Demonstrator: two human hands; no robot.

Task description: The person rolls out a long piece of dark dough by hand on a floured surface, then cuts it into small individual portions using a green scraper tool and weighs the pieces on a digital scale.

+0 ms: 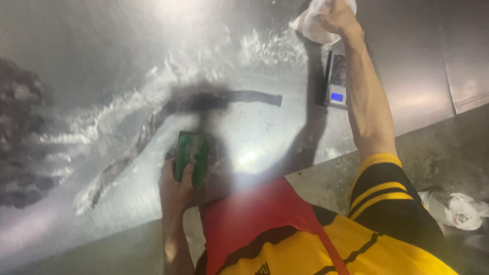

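My left hand (pixel 175 191) grips a green scouring pad (pixel 191 155) and presses it on the wet steel table (pixel 102 76) near the table's front edge. My right hand (pixel 337 18) reaches far across the table, arm stretched out, and clutches a white cloth (pixel 310 23) at the top of the view. Streaks of white foam (pixel 127 132) run over the steel between the two hands. I wear a yellow and black shirt and a red apron.
A small digital scale (pixel 336 81) with a lit blue display sits on the table just left of my right forearm. A dark blurred mass (pixel 20 132) lies at the left edge. A crumpled white bag (pixel 461 211) lies on the concrete floor at lower right.
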